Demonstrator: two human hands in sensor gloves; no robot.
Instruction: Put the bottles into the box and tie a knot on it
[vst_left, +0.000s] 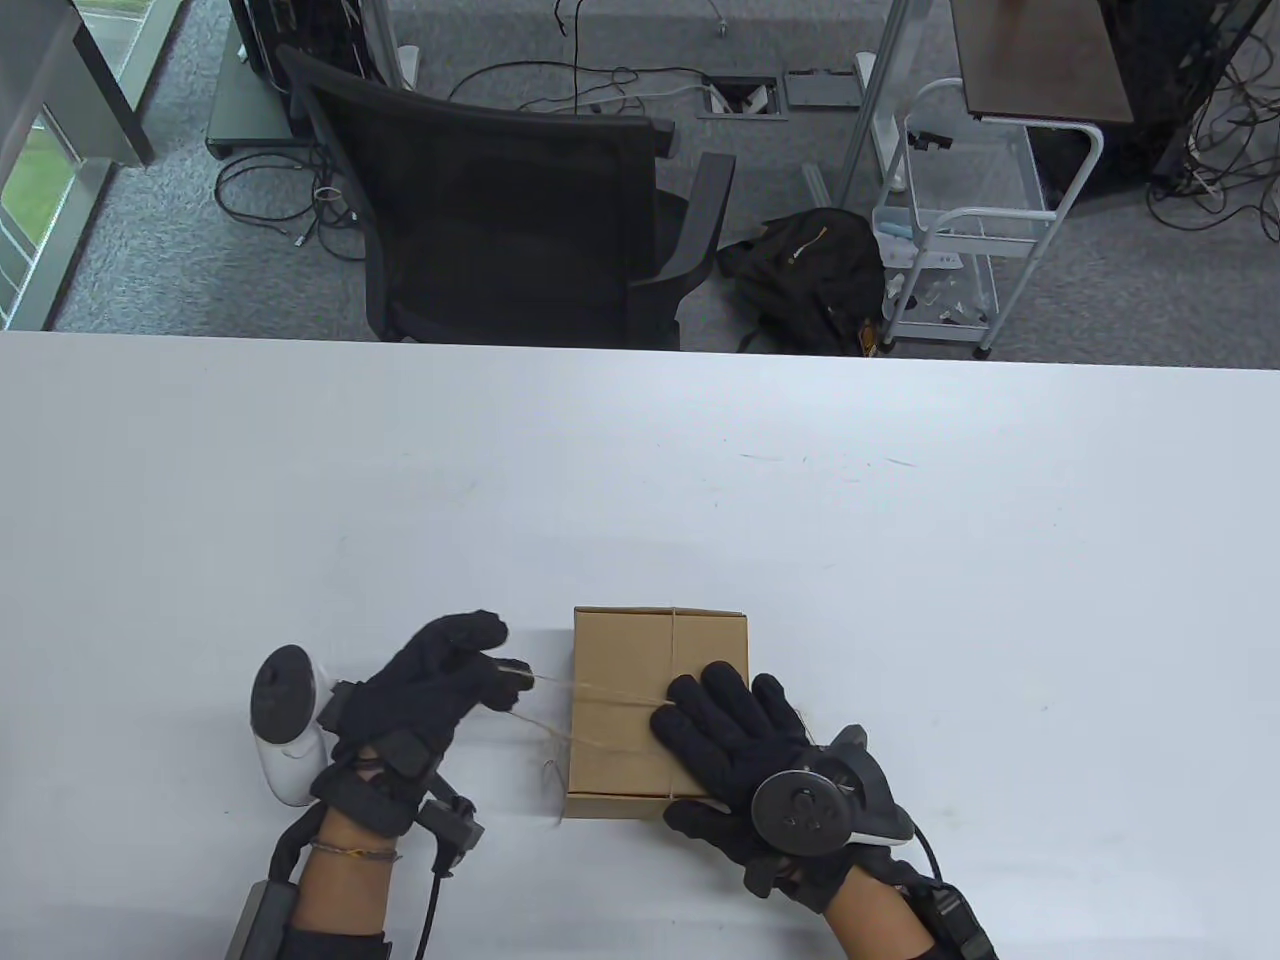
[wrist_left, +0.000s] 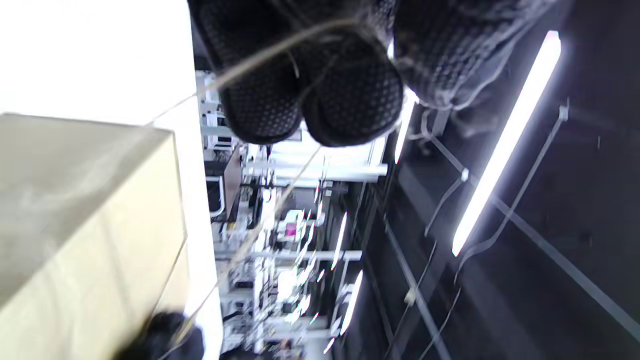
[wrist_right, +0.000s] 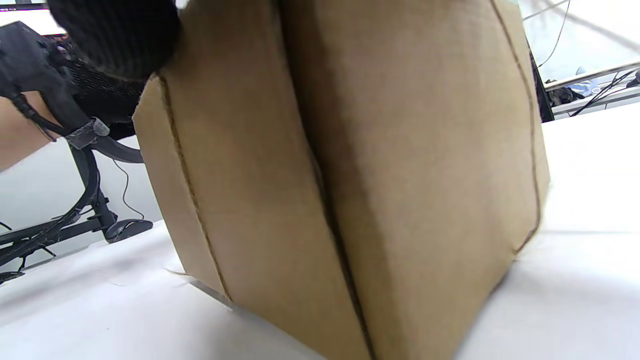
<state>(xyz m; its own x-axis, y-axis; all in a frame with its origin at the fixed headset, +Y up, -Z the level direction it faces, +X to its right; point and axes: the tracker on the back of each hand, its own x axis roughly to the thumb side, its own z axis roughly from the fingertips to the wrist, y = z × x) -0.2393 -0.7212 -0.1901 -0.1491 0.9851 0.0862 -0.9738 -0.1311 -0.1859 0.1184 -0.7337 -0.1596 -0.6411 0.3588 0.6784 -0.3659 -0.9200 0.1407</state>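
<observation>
A closed cardboard box stands on the white table near the front edge, with thin tan twine wrapped around it. My left hand is just left of the box and pinches the twine, whose strands run taut to the box top. My right hand lies flat on the box's top right with straight fingers, thumb down its near side. In the left wrist view the fingertips pinch the twine beside the box. The right wrist view shows the box close up. No bottles are visible.
A loose twine end curls on the table at the box's left front corner. Beyond the table's far edge stand a black office chair, a black bag and a white wire cart.
</observation>
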